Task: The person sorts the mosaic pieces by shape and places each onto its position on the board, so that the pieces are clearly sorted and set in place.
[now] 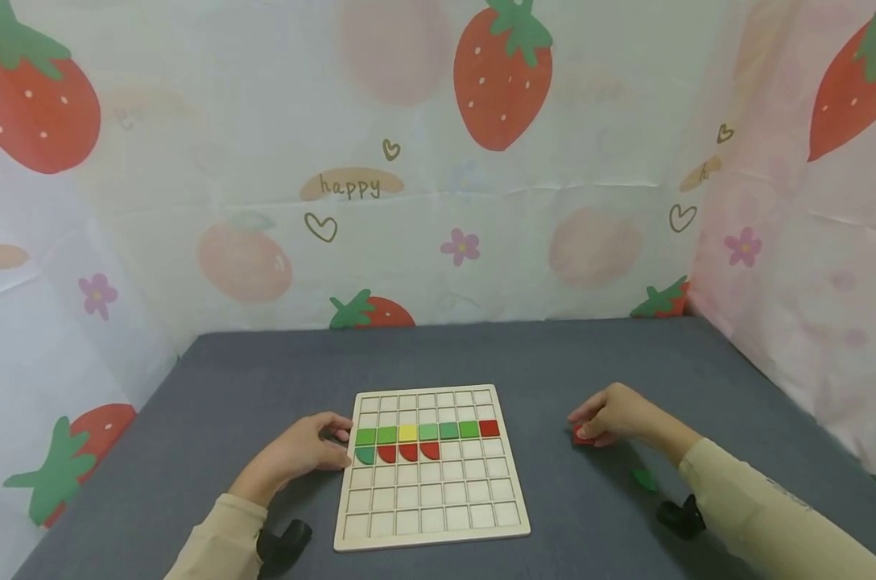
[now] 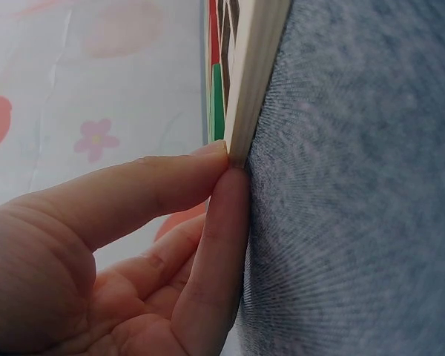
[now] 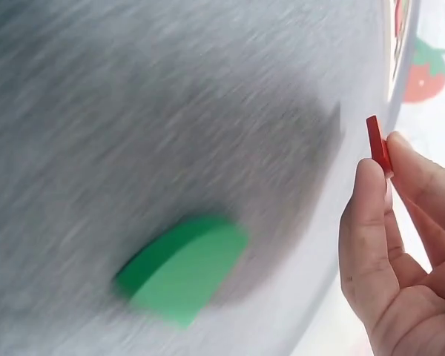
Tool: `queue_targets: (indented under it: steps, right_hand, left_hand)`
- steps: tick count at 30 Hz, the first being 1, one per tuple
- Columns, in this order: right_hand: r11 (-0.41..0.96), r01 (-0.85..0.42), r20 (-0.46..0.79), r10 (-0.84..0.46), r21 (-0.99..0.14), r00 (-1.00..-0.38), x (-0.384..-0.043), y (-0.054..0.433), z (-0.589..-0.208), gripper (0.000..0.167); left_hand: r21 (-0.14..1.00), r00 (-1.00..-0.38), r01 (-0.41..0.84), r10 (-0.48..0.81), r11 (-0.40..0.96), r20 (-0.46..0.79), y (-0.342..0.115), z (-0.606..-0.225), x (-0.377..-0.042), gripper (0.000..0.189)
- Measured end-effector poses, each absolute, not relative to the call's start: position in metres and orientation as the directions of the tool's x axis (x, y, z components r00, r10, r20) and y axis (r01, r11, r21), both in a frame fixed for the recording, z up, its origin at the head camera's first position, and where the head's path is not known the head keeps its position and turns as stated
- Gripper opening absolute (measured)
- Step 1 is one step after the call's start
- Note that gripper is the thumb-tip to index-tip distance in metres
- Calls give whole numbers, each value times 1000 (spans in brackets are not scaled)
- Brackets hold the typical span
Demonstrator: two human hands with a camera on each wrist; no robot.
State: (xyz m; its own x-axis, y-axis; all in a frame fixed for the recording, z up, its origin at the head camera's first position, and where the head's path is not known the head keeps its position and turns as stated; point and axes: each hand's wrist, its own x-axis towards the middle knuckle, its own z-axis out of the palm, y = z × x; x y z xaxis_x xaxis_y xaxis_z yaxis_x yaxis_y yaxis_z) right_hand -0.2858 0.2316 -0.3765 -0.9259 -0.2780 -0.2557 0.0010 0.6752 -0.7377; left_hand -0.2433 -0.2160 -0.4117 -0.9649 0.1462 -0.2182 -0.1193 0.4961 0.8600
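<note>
A pale wooden grid board (image 1: 432,541) lies on the table, with a row of green, yellow and red square tiles. Under that row sit a green quarter-round piece (image 1: 365,456) and several red ones. My left hand (image 1: 303,451) is at the board's left edge, its thumb and a finger gripping the rim (image 2: 246,96) in the left wrist view. Off to the board's right, my right hand (image 1: 619,417) pinches a small red piece (image 3: 378,145) between thumb and finger. Its full outline is hidden by the fingers.
A loose green piece (image 3: 189,278) with one curved side lies on the dark grey tablecloth (image 1: 278,370) near my right wrist. Black wrist devices (image 1: 680,517) sit under both forearms. A strawberry-print curtain (image 1: 423,266) hangs behind and at the sides.
</note>
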Motion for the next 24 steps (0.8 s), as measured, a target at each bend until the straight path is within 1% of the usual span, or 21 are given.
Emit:
queue_targets:
  steps: [5,13,24]
  right_hand:
    - [659,-15,-248,-304,-752,-920,-288,216,-376,22]
    - [594,25,-256,-307,-804,-917,-290,193,-374,22]
    - [554,32,-250,-323,-832,-913,-292,162,-369,15]
  left_hand:
    - [863,-964,-112,156,493,-214,-217,-413,-242,57]
    - [863,-966,-96,162,497,-201,-218,-414,-242,58]
    - [860,-968,-82,164,504,-189,-218,-413,-242,57]
